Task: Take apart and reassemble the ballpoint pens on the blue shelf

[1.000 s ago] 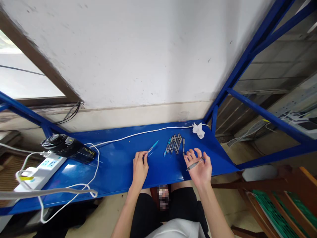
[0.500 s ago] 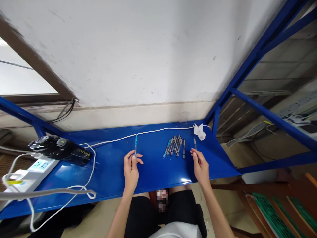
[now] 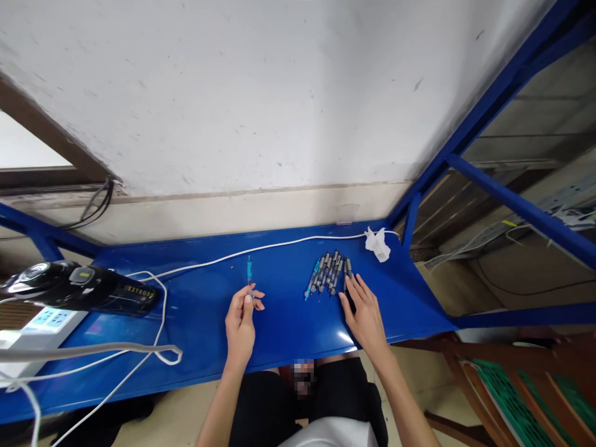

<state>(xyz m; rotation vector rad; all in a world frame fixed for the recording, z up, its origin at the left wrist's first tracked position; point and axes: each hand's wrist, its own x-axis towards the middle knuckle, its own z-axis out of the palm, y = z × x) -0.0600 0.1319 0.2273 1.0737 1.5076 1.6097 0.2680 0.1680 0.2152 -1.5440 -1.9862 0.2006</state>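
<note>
The left hand (image 3: 241, 321) pinches a blue pen (image 3: 250, 276) between its thumb and fingertips, and the pen stands up from the hand and points to the far side. The right hand (image 3: 364, 313) lies flat on the blue shelf (image 3: 288, 323) with its fingers spread apart and holds nothing. Its fingertips touch the near right end of a row of pens (image 3: 327, 274), which lie side by side just to the far side of the hand. Most of those pens are grey and dark, and one at the left end has a blue tip. A white cable (image 3: 261, 249) runs along the far part of the shelf, from the left side to a crumpled white wad (image 3: 378, 243) near the far right corner. On the left end of the shelf lies a black device (image 3: 79, 287) with yellow letters on its side, but they are too small and blurred to read. Just near of it sits a white power strip (image 3: 40, 324) with blue marks on its sockets, and loops of white cord hang over the near edge there. The shelf ends at a blue post (image 3: 410, 223) on the right, and a white wall (image 3: 261, 93) closes the far side. The near edge runs just above the person's knees. Between the two hands the shelf is bare blue metal, and there is more bare room between the left hand and the black device.
</note>
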